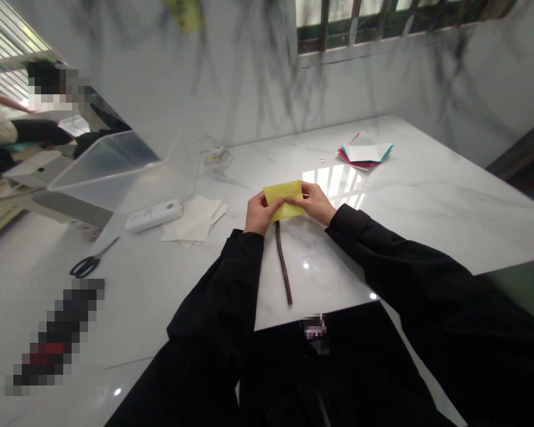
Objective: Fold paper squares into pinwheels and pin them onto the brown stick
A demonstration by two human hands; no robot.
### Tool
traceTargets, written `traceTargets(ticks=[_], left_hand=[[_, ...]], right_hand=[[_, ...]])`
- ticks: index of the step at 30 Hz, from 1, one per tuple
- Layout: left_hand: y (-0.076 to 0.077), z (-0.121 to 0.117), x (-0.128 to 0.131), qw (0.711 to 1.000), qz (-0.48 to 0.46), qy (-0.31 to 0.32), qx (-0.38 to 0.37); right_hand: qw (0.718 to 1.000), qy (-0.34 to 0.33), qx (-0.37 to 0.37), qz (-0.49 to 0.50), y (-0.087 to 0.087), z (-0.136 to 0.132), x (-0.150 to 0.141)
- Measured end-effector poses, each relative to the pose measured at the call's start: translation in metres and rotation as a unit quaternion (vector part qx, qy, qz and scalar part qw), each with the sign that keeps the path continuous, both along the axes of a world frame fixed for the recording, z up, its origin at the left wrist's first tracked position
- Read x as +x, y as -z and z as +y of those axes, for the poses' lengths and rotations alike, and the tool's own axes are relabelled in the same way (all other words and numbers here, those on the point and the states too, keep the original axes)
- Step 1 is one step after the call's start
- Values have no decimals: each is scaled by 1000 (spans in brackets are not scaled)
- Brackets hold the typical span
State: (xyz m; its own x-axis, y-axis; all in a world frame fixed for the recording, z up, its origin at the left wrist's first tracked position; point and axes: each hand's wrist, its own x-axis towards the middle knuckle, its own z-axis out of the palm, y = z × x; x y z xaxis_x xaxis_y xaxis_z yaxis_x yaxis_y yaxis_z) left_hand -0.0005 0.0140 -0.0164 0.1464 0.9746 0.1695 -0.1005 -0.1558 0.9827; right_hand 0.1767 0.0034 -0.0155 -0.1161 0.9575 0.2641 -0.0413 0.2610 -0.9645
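Observation:
Between my two hands is a sheet of yellow paper [281, 192], held up a little above the white marble-patterned table [329, 249]. My left hand [258, 213] pinches its left side, and my right hand [318, 203] grips the right side. Both thumbs press on the paper's near face and almost meet at its middle. Behind the sheet, most of my fingers are hidden. A thin brown stick [283, 264] lies on the table just below the paper, pointing toward me, its far end close to my left hand.
Left of my hands are cream paper sheets [196, 220], a white oblong device [155, 216], black-handled scissors [89, 264] and a clear plastic bin [102, 172]. Folded coloured papers [365, 152] lie at the back right. A person [9, 124] is at the far left.

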Motion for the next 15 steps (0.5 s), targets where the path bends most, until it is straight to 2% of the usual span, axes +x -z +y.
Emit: traceTargets(ticks=[9, 15], left_hand=[[-9, -5, 0, 1000, 3, -5, -14], [-18, -6, -5, 999, -12, -8, -40]], right_hand=[[998, -41, -43, 10, 0, -1, -1], [993, -45, -84, 71, -1, -1, 6]])
